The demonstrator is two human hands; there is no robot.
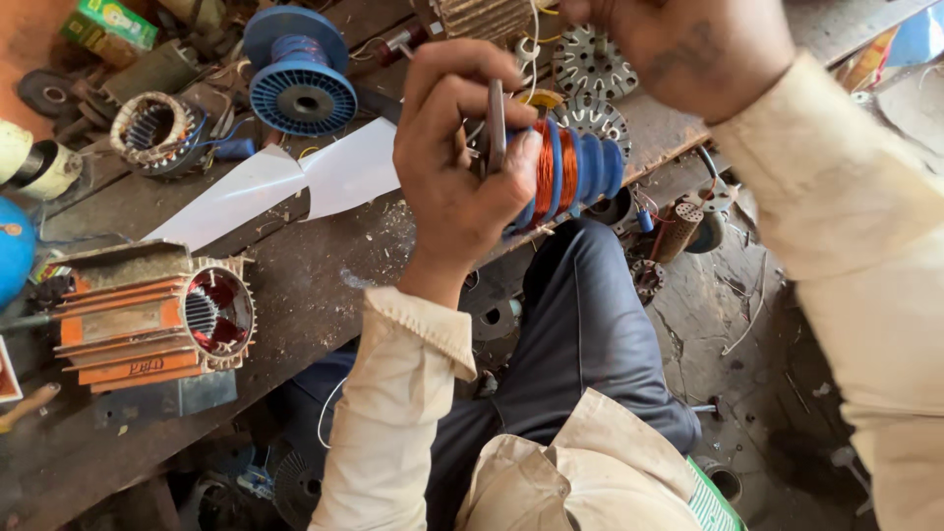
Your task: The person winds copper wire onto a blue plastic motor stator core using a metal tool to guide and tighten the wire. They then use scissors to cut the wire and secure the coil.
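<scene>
The left hand [457, 162] closes its fingers [511, 182] around 1 blue stepped former [580, 169] wound with copper wire; its long axis runs rightward from the fingers. The right hand [688, 44] is above, its grip hidden, farther away

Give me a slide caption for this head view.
Left hand grips blue coil former with copper wire; right hand above.

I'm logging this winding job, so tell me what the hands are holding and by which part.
The left hand holds a blue stepped former wound with copper wire, grip at its flat end plate. What the right hand holds cannot be told.
</scene>
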